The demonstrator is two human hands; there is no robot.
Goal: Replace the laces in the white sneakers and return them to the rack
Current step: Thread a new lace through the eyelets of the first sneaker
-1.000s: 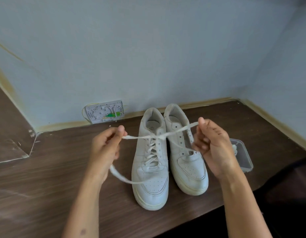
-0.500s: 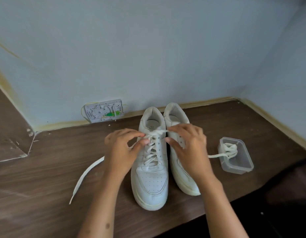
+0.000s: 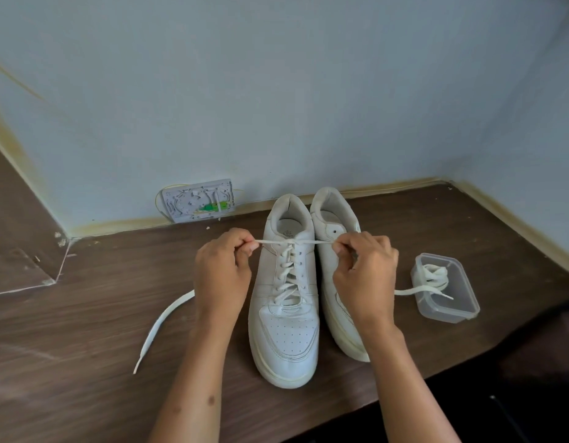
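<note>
Head view: I see the left sneaker point(image 3: 284, 302) laced to its top eyelets, my left hand point(image 3: 224, 270) and right hand point(image 3: 364, 273) each pinching an end of its lace point(image 3: 292, 241) taut. I judge the knot undone; the right sneaker point(image 3: 335, 251), touching it, shows bare eyelets. Right of the pair, a tub point(image 3: 449, 310) holds another lace. Walls close behind; table edge near the toes.

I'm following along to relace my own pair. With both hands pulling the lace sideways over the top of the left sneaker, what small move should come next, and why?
Probably cross the two ends and start the knot. The left hand and right hand each pinch the lace, stretched taut across the top eyelets of the left sneaker, whose lower rows look laced already. Long tails trail on the table at both sides.
</note>
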